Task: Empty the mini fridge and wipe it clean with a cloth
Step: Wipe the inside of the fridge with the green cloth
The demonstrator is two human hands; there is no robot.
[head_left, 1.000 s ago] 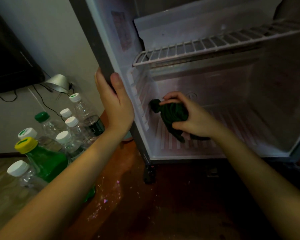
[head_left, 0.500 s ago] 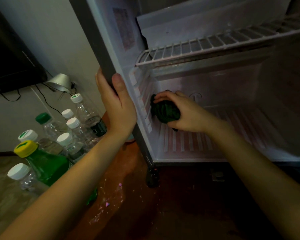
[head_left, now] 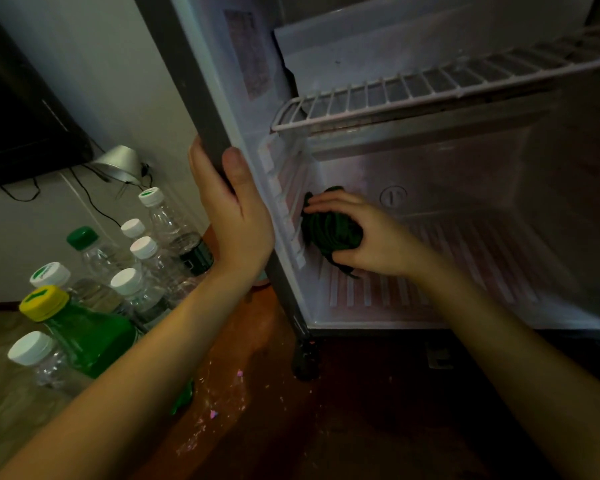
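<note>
Standing open at upper right, the mini fridge (head_left: 465, 174) has a white wire shelf (head_left: 413, 91) across its upper part. A cluster of capped plastic bottles (head_left: 146, 258) stands outside, to its left. Both forearms reach forward from the bottom of the view. The left hand (head_left: 236, 216) is upright on the cabinet's left front edge and grips it, thumb on the inner face and fingers wrapped round the outside. The right hand (head_left: 371, 237), palm down in the lower compartment, clutches a bunched dark green cloth (head_left: 329, 233), which is pressed to the ribbed left inner wall just above the floor.
</note>
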